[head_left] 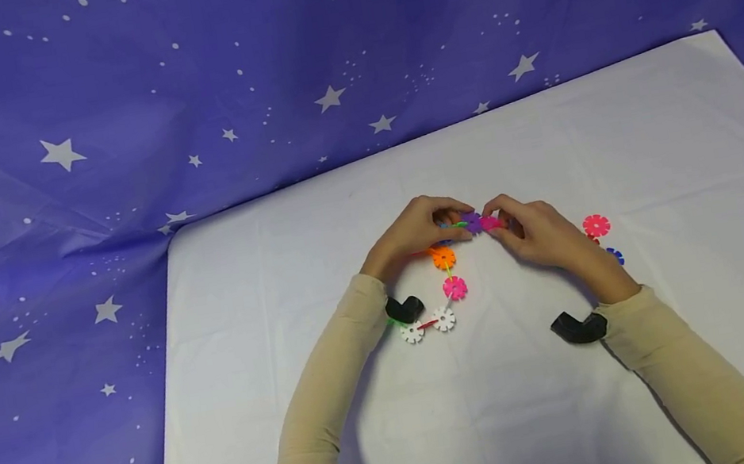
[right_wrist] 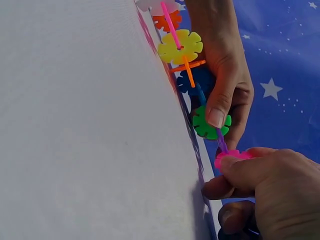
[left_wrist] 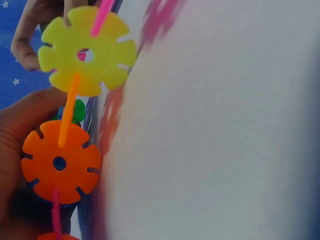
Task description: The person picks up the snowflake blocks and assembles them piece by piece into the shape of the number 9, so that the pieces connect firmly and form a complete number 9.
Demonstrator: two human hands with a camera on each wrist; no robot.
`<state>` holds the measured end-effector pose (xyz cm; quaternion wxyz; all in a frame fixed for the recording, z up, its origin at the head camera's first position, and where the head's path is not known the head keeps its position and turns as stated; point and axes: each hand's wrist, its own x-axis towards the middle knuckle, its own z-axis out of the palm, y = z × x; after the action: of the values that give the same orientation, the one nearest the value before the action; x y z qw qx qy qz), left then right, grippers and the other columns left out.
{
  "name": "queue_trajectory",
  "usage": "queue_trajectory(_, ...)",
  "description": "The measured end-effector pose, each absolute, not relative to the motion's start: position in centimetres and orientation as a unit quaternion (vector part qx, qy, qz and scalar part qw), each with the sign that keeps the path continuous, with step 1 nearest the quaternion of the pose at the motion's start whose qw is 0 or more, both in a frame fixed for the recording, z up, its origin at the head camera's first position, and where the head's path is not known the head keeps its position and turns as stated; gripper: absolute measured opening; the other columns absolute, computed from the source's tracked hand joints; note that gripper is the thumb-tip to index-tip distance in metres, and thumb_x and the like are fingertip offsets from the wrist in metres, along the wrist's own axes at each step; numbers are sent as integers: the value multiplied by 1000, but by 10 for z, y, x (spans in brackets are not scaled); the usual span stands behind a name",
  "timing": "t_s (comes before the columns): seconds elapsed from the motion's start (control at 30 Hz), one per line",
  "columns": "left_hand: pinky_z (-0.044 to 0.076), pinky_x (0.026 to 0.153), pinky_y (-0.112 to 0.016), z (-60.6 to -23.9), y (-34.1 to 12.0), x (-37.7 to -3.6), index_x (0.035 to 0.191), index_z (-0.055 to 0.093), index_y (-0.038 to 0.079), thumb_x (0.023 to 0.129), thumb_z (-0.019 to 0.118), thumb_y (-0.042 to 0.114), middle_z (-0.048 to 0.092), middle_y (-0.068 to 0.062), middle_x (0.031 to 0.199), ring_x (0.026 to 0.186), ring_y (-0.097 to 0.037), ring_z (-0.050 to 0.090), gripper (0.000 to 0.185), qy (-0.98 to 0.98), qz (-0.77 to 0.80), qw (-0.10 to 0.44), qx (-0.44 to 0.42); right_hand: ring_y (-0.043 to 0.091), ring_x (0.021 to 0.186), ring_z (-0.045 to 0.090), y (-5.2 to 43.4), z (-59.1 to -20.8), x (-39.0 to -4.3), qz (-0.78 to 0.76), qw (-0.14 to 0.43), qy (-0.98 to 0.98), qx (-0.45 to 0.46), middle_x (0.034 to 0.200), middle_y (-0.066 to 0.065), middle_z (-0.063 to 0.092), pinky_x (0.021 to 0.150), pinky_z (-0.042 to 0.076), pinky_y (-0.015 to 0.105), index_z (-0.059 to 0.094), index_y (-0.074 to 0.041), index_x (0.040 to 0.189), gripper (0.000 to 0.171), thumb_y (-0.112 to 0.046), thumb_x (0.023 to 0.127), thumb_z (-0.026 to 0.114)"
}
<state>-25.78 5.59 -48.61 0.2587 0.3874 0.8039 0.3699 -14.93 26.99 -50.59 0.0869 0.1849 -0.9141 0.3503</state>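
A chain of notched interlocking plastic discs runs between both hands. My left hand (head_left: 415, 227) pinches it at the green disc (right_wrist: 199, 126). In my right hand (head_left: 534, 233), thumb and fingers pinch a pink disc (right_wrist: 236, 156), which meets the purple disc (head_left: 472, 222) beside the left fingertips. Behind the left hand, the chain goes through a blue disc (right_wrist: 189, 82) and others partly covered by the fingers. A yellow disc (left_wrist: 107, 62) and an orange disc (left_wrist: 42, 160) show close up in the left wrist view, slotted together by an edge-on orange disc.
The chain curves toward the left forearm through an orange disc (head_left: 444, 256), a pink disc (head_left: 455, 288) and white discs (head_left: 444, 319) on the white tablecloth (head_left: 513, 403). Beyond the right wrist lie a reddish-pink disc (head_left: 596, 225) and a blue disc (head_left: 616, 256). A starry purple curtain (head_left: 260, 64) hangs behind.
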Motion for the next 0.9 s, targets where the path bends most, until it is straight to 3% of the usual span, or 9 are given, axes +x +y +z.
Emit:
queue_trajectory(0.13,47,73,-19,-485,56,-258,118,71,10,83,80,24,70,0,91,78,-11,57,39,798,381,271,380,7,55,43,268,-509,-149,366,105,-904,193,67,0,61,53,39,24,59,-10,107,25,-1,86,72)
queue_trajectory(0.3,47,72,-19,-484,56,-257,116,72,10,82,80,23,71,0,92,78,-10,57,38,797,389,275,371,12,62,50,263,-511,-150,372,111,-902,189,87,9,74,58,44,28,59,-6,101,22,1,85,73)
queue_trajectory(0.57,47,72,-20,-483,55,-256,115,73,10,82,80,22,71,-1,94,78,-10,57,36,796,401,279,358,16,67,58,259,-512,-149,372,103,-906,176,96,14,74,66,54,38,58,-5,102,22,2,86,71)
queue_trajectory(0.9,46,70,-20,-484,54,-256,115,73,10,82,80,22,69,-2,91,76,-11,55,36,790,411,287,353,9,57,42,260,-516,-151,423,107,-881,183,72,4,63,54,37,21,57,-4,107,23,2,88,69)
